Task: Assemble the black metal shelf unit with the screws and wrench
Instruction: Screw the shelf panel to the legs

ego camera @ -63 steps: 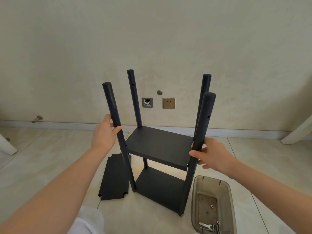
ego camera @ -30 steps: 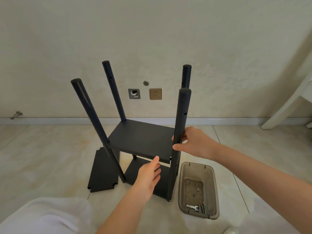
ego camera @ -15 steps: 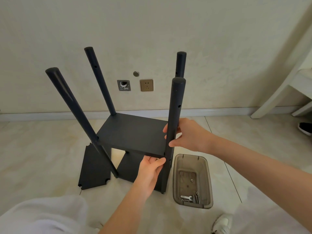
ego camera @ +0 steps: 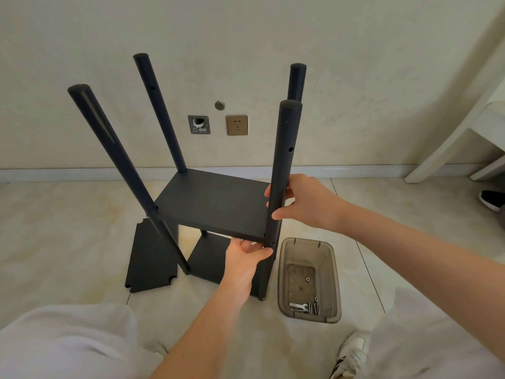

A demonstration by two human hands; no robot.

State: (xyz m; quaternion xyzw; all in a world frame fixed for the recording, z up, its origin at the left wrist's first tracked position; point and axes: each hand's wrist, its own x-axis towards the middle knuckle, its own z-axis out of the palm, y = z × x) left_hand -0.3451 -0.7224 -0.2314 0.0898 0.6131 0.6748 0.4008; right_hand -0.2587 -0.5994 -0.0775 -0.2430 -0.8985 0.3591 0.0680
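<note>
The shelf unit (ego camera: 213,206) stands just left of the bin (ego camera: 308,280). It looks like stiff metal, probably light, with smooth posts. The right hand (ego camera: 308,203) grips the post (ego camera: 284,149) nearest the bin, which seems a good hold. The left hand (ego camera: 246,258) curls its fingers round the corner of the middle shelf (ego camera: 232,217).

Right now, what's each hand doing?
Left hand: closed, grips the middle shelf at its front right corner.
Right hand: closed around the front right post.
</note>
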